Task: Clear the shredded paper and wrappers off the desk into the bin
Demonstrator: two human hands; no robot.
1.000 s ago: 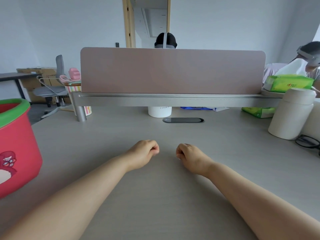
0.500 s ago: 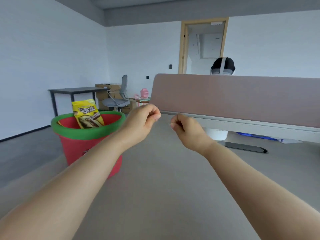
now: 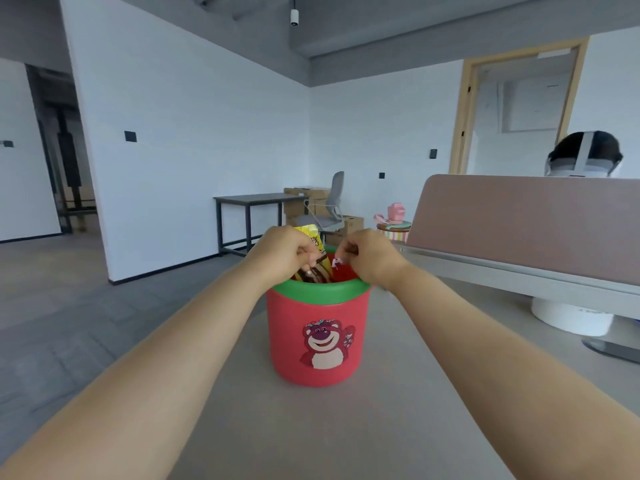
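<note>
— Room first, biggest down?
— White walls, grey ceiling and floor. Pale grey desk (image 3: 346, 427) filling the lower view, its right side cut off by the edge. Pinkish divider (image 3: 519, 223) along the right, a head with a strap showing above it. Dark side table (image 3: 249, 200), boxes and a grey chair (image 3: 329, 209) well back by the wall.
— And on the desk?
— Red bin (image 3: 317, 334), green rim, bear print, standing upright at the middle. Yellow wrapper (image 3: 311, 239) sticking out of it, partly hidden by fingers.
— Hands?
— Left hand (image 3: 280, 252) and right hand (image 3: 369, 254) over the rim, each grip curled tight. Right pinching a small white scrap (image 3: 336, 262), too small to make out. Left: cannot tell what, if anything, inside.
</note>
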